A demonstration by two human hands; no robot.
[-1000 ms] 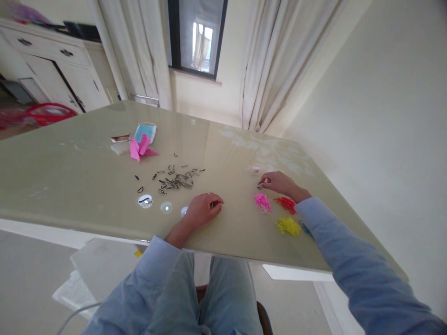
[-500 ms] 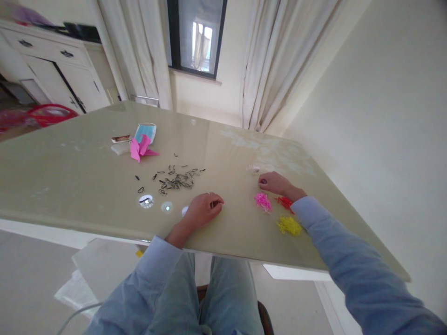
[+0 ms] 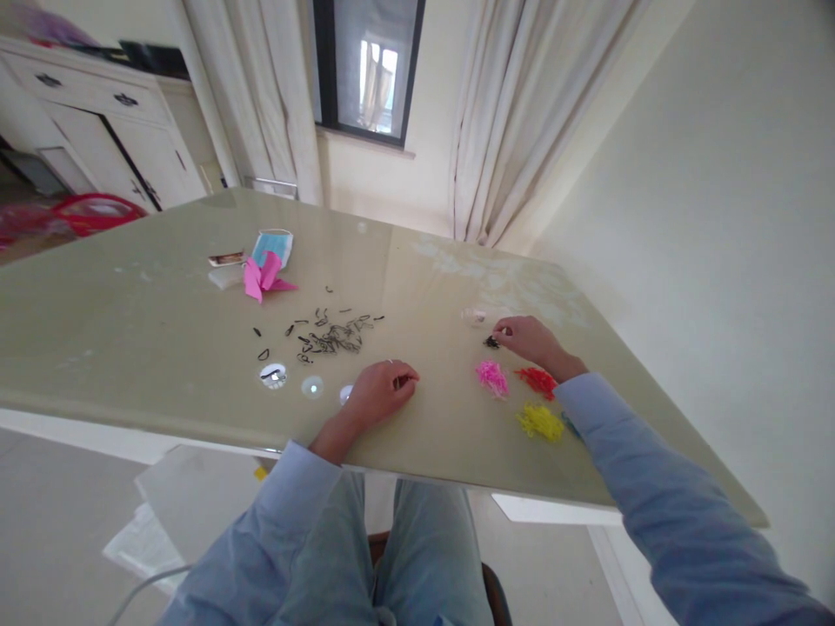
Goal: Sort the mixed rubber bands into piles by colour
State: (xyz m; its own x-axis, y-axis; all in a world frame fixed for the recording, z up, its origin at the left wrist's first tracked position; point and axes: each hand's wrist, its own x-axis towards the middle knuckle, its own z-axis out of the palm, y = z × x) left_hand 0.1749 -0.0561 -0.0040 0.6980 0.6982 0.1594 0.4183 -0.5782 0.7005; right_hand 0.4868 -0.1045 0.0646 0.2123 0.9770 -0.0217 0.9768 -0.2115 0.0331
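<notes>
My left hand (image 3: 382,391) rests on the table near its front edge, fingers curled with thumb and fingertips together; what they hold, if anything, is too small to make out. To its left lies a loose scatter of small black rubber bands (image 3: 339,337). My right hand (image 3: 530,337) is closed in a pinch beside a little black pile (image 3: 491,342), fingertips at its right edge; I cannot tell whether anything is between them. Nearer me are small heaps of pink bands (image 3: 492,379), red bands (image 3: 536,381) and yellow bands (image 3: 540,422). A bluish heap (image 3: 570,425) is partly hidden by my right sleeve.
A clear plastic container (image 3: 479,316) lies beyond my right hand. At the back left are a blue face mask (image 3: 274,247), pink paper (image 3: 266,278) and a small brown-and-white packet (image 3: 226,259). The table (image 3: 424,287) has a wall on its right.
My right hand has shifted a little right and away from me, uncovering the small black pile and more of the red and bluish heaps. My left hand stays put.
</notes>
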